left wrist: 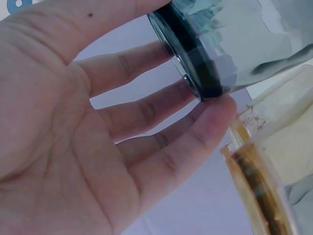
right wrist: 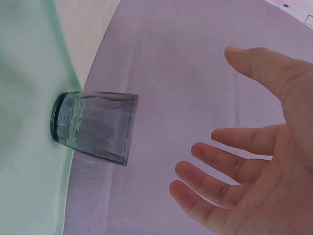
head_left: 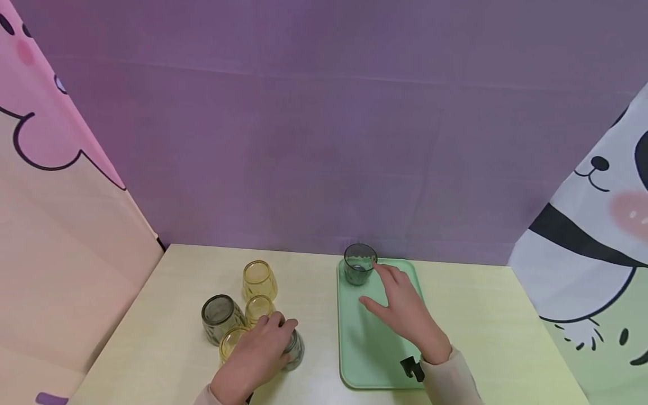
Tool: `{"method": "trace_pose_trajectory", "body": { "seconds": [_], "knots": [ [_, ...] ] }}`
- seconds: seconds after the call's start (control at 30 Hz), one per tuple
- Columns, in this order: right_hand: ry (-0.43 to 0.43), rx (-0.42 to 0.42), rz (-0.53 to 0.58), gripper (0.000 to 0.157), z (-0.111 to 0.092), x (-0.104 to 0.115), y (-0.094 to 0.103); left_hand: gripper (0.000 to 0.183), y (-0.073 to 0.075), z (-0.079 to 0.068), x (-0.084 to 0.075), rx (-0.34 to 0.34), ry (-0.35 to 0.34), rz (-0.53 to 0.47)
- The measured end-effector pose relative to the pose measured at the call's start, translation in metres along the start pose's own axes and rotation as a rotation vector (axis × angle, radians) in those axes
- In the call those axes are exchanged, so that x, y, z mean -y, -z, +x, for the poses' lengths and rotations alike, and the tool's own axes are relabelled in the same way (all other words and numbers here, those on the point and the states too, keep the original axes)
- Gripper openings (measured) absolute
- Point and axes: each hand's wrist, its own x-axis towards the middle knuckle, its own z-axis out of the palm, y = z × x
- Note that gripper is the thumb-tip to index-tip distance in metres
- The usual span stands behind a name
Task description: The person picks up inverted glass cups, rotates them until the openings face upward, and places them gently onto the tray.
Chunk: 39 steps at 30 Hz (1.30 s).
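On the left of the table, my left hand (head_left: 260, 351) reaches over a grey glass (head_left: 295, 350). In the left wrist view, thumb and fingers close around the thick dark base of this glass (left wrist: 205, 54), which points up towards the palm. Yellow glasses (head_left: 259, 279) and another grey glass (head_left: 223, 318) stand beside it, base up. My right hand (head_left: 405, 309) hovers above the green tray with its fingers spread and holds nothing. Near its fingertips, an upright grey glass (right wrist: 93, 126) stands mouth up on the tray's far left corner; the right wrist view shows a gap between them.
The light green tray (head_left: 354, 360) lies on the pale wooden table (head_left: 481, 337), right of the glasses. A purple cloth (head_left: 304, 140) hangs behind the table's far edge. Printed cloths border the left and right sides.
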Motion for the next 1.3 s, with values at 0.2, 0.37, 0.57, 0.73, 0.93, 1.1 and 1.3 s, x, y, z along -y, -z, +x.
{"method": "trace_pose_trajectory", "body": {
  "seconds": [0.2, 0.37, 0.57, 0.73, 0.93, 1.1, 1.3],
  "knots": [
    [-0.012, -0.015, 0.037, 0.072, -0.015, 0.006, 0.004, 0.048, 0.0, 0.001, -0.002, -0.047, -0.035, 0.017],
    [-0.024, -0.032, 0.062, 0.071, -0.027, 0.01, 0.006, 0.052, 0.001, 0.0, -0.004, -0.091, -0.065, 0.008],
    [-0.041, -0.034, 0.097, 0.07, -0.038, 0.016, 0.009, 0.053, 0.003, 0.0, -0.006, -0.139, -0.097, -0.014],
    [-0.035, -0.046, 0.124, 0.067, -0.044, 0.018, 0.008, 0.054, 0.005, -0.001, -0.007, -0.142, -0.109, -0.073],
    [-0.021, -0.062, 0.155, 0.065, -0.047, 0.016, 0.003, 0.054, 0.006, -0.002, -0.007, -0.14, -0.125, -0.147],
    [-0.025, -0.055, 0.199, 0.063, -0.048, 0.013, 0.0, 0.054, 0.006, -0.002, -0.007, -0.13, -0.104, -0.212],
    [-0.012, -0.049, 0.269, 0.06, -0.05, 0.012, -0.002, 0.052, 0.003, -0.001, -0.009, -0.189, -0.057, -0.344]
  ]
}}
